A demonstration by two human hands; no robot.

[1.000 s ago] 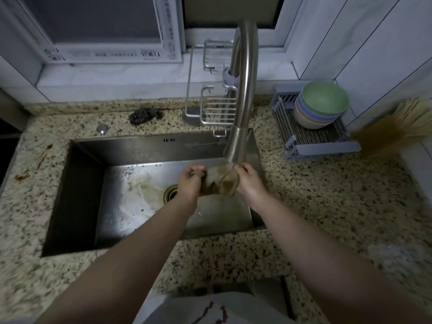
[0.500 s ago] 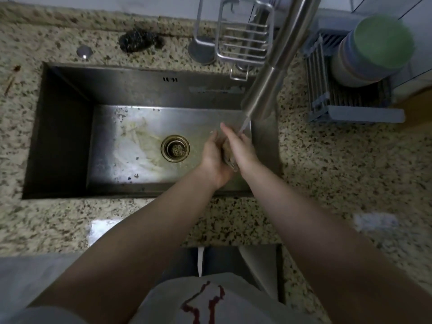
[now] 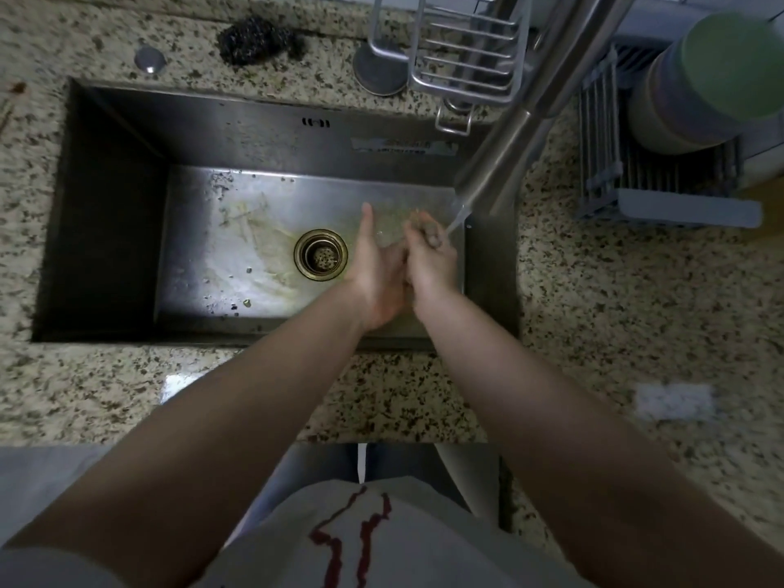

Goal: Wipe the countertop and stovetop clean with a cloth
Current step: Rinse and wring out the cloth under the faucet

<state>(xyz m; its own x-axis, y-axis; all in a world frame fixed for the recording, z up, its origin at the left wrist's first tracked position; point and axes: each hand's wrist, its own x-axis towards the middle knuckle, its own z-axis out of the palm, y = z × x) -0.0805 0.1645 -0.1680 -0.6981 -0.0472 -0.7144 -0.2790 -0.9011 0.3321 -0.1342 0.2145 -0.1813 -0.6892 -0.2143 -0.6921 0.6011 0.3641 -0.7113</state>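
Observation:
Over the right half of the steel sink (image 3: 110, 214), my two hands meet under a thin stream of water from the faucet (image 3: 517, 129). My right hand (image 3: 430, 265) grips a small brownish wet cloth (image 3: 428, 232), which shows only at its fingertips. Straight fingers of my left hand (image 3: 375, 269) point away from me, its palm pressed against the right hand. The speckled granite countertop (image 3: 615, 316) surrounds the sink. No stovetop is in view.
A brass drain (image 3: 321, 253) sits just left of my hands, with pale residue on the sink floor. Behind the sink lie a dark scouring pad (image 3: 254, 40) and a wire rack (image 3: 462, 48). Stacked bowls (image 3: 712, 78) stand on a grey drainer (image 3: 662, 193) at right.
The cloth, held spread between both hands a second ago, is now bunched in my right hand with my left palm against it. The view has tilted down over the sink.

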